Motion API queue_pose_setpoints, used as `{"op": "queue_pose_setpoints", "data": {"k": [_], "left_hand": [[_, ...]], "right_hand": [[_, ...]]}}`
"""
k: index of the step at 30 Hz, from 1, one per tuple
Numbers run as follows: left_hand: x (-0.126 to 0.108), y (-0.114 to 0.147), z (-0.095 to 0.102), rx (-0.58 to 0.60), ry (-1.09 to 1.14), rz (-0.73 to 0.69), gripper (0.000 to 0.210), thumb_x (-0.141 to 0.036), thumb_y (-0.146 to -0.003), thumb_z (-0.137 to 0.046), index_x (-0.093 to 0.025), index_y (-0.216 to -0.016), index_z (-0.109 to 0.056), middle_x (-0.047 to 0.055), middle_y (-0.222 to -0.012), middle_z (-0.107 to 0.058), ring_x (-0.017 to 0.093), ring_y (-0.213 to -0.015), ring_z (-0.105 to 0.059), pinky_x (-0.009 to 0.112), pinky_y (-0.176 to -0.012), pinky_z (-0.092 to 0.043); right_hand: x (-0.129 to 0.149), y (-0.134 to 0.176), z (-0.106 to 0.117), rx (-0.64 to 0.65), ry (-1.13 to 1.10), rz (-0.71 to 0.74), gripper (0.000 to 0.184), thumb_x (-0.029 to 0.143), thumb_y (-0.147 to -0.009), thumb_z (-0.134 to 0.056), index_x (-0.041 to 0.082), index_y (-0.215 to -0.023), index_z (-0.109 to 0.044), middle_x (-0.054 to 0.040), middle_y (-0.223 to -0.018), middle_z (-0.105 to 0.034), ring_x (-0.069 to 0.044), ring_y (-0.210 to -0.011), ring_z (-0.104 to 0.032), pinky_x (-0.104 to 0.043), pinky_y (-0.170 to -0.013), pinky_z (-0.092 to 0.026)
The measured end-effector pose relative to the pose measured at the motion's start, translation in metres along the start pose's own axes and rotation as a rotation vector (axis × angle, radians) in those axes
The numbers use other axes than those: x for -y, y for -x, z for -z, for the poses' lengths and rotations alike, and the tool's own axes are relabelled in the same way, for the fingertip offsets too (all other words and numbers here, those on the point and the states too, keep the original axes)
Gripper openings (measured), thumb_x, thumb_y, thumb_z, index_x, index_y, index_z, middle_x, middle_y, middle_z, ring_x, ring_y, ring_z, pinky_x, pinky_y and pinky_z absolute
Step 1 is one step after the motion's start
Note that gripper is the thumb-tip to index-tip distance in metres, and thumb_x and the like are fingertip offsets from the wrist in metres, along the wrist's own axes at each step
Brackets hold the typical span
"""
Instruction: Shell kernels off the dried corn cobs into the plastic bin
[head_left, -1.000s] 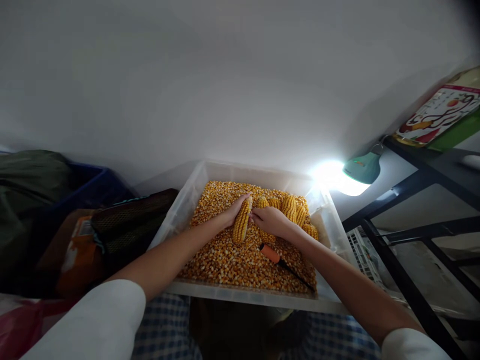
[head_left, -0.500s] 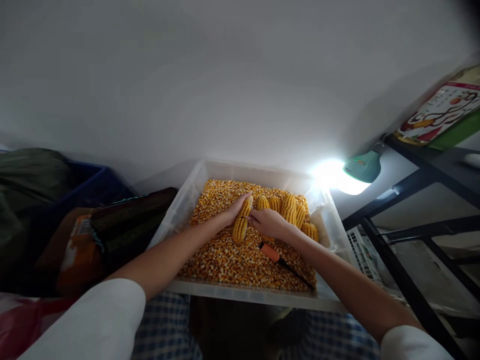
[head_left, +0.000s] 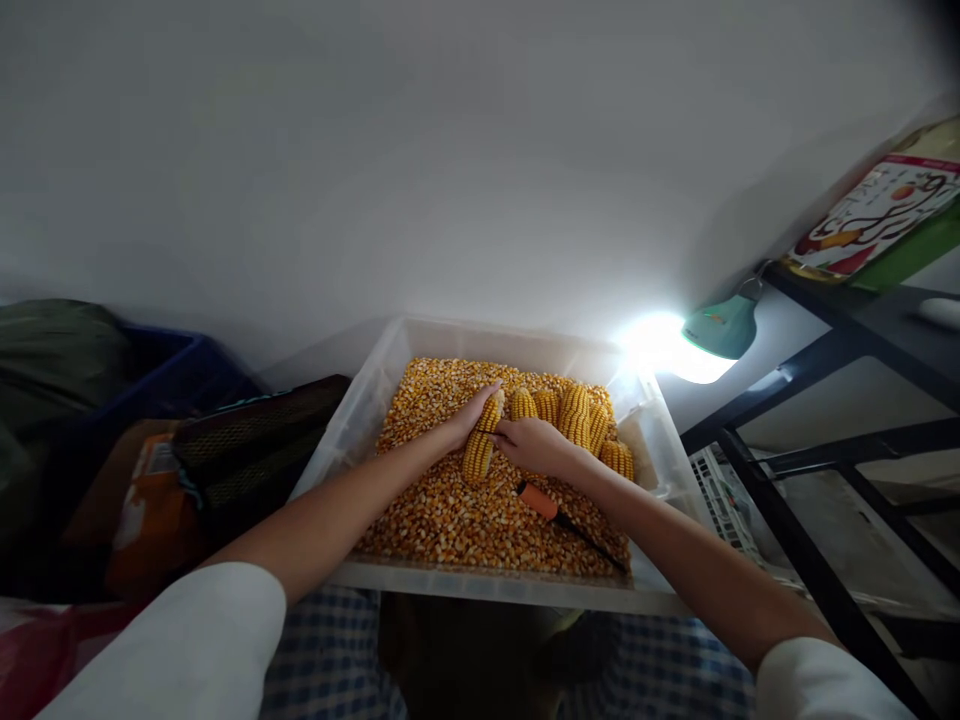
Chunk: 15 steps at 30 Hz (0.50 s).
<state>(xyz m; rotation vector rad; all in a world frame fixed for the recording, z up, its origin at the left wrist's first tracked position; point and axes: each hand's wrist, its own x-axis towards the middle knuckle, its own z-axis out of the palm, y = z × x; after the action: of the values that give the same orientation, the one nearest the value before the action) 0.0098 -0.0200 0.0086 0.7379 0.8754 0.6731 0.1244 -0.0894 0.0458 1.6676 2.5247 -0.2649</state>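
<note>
My left hand point(head_left: 471, 414) is wrapped round an ear of corn point(head_left: 478, 458), holding it tilted above the loose kernels. Against the ear's right side, my right hand point(head_left: 529, 443) is closed, thumb and fingertips together. A thin dark line shows between those fingertips and the ear; what it is, I cannot make out. Several more ears of corn point(head_left: 575, 412) lie just beyond and to the right of my right hand. Below it, on the kernels point(head_left: 450, 525), rests a tool with an orange handle point(head_left: 538, 500) and a long dark shaft.
A translucent plastic bin point(head_left: 517, 592) holds the kernels and ears. At its back right corner hangs a lit green lamp point(head_left: 721, 328). A black metal rack point(head_left: 787, 530) stands on the right. Dark mesh bag point(head_left: 255, 440) and blue crate point(head_left: 191, 365) are on the left.
The whole view has shifted slightly. My right fingertips remain at the ear's side, with a dark line now visible across the kernels there. My left hand keeps its hold.
</note>
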Motion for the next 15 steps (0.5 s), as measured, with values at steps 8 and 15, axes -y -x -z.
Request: {"op": "queue_pose_setpoints", "data": {"k": [8,15], "left_hand": [[0.005,-0.010,0.007,0.087,-0.055,0.024,0.038,-0.052,-0.068,-0.046,-0.016,-0.056,-0.053,0.000,-0.044,-0.052,0.011,-0.038,-0.046,0.022,-0.039,-0.036],[0.013,-0.019,0.017,0.148,-0.155,0.069,0.049,-0.061,-0.065,-0.041,-0.016,-0.052,-0.053,0.006,-0.043,-0.054,0.014,-0.037,-0.049,0.024,-0.037,-0.036]], "right_hand": [[0.001,0.000,-0.002,-0.006,0.020,0.012,0.042,0.043,-0.085,-0.019,0.018,-0.088,-0.053,-0.0074,-0.079,-0.061,-0.018,-0.068,-0.056,-0.024,-0.056,-0.034],[0.004,-0.001,-0.008,0.077,0.022,0.025,0.047,0.048,-0.083,-0.020,0.016,-0.091,-0.054,-0.0099,-0.079,-0.061,-0.019,-0.070,-0.056,-0.026,-0.059,-0.036]]}}
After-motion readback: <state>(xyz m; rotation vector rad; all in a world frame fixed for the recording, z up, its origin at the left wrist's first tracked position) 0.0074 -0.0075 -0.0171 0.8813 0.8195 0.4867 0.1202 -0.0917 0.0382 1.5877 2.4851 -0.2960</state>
